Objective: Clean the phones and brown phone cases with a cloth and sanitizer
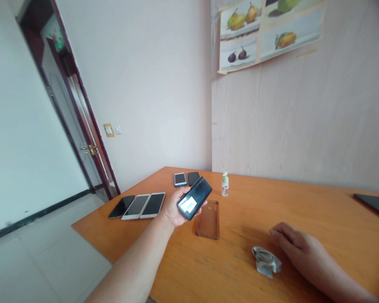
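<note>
A dark smartphone (202,191) lies across my left hand (174,207), its glossy back with a pale label turned up and the fingers around its edges. Below and to the right of it, a brown translucent phone case (208,225) rests on the table, partly covered by the hand and phone. My right hand (298,244) rests on the tabletop, its fingers curled in and nothing visible in them. Just left of that hand lies a crumpled grey cloth or tissue (267,261), apart from the fingers.
On the orange wooden table (233,269), a black tablet (121,206) and two white tablets (137,206) line the left edge. Behind are a blue-edged phone (180,179), a dark phone (193,178) and a pump bottle (225,185). Another dark device (375,205) lies far right.
</note>
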Demonstrator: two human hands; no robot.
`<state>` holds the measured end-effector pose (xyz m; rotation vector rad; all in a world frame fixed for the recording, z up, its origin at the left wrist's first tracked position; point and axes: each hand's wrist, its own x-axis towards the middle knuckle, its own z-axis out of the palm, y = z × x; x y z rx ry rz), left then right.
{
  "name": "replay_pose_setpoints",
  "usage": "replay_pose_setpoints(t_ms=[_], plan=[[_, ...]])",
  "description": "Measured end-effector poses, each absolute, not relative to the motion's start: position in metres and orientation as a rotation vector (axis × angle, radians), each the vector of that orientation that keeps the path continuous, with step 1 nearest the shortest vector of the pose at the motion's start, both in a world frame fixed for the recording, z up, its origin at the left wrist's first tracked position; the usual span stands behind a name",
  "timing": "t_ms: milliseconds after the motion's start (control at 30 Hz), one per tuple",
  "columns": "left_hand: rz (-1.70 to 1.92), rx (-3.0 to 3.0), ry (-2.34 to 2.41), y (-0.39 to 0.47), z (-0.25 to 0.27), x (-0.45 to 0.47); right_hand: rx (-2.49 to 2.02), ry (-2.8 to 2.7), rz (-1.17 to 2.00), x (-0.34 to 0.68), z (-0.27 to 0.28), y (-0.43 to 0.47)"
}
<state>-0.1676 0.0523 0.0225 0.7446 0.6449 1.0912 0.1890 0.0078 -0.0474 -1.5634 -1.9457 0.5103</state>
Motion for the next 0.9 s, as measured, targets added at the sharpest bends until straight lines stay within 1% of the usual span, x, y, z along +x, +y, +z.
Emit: replay_pose_setpoints(t_ms=[233, 467, 567, 667, 767, 900], plan=[[1.094, 0.897, 0.745, 0.046, 0.028, -0.153, -1.582, -1.943, 0.508, 0.187, -0.043, 0.007], [0.977, 1.162, 0.972, 0.029, 0.042, -0.109, -1.58, -1.911, 0.492, 0.183, -0.037, 0.006], [1.014, 1.39, 1.095, 0.022, 0.035, -0.084, -1.588, -1.91, 0.485, 0.181, -0.034, 0.005], [0.966, 1.668, 1.281, 0.017, 0.02, -0.063, -1.6, -1.9, 0.472, 0.18, -0.032, 0.004], [0.859, 1.97, 1.43, 0.014, 0.007, -0.049, -1.606, -1.885, 0.461, 0.178, -0.031, 0.003], [0.739, 2.287, 1.517, 0.012, 0.001, -0.042, -1.614, -1.868, 0.455, 0.177, -0.03, 0.003]])
